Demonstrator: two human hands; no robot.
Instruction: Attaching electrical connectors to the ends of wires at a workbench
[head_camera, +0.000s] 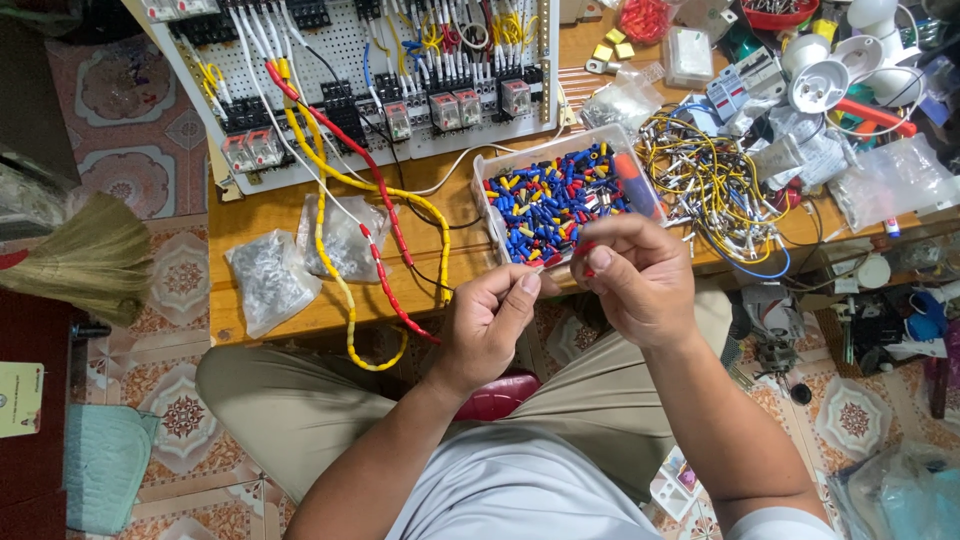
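1. Head view, hands: we see our left hand (487, 325) and our right hand (630, 278) held close together above the lap, just off the near edge of the wooden table (270, 225). The right fingers are pressed together, pinching a small red insulated terminal (586, 262). The left thumb and forefinger are also closed toward each other, but what sits between them is too small to tell.

2. Head view, handling: we judge the terminal very light, with a slightly soft plastic sleeve over a stiff metal barrel. It is small and easy to drop, so it is best taken by the sleeve between fingertips.

3. Head view, surroundings: at 12 o'clock from the hands, touching distance, stands a clear plastic tray (487, 166) full of blue, red and yellow terminals. At 1 o'clock lies a tangle of yellow and white wires (705, 180). At 11 o'clock a white perforated panel (350, 60) carries relays, and a red and yellow sleeved cable (375, 240) trails down from it. At 9 o'clock lie two clear bags of small metal parts (268, 280).
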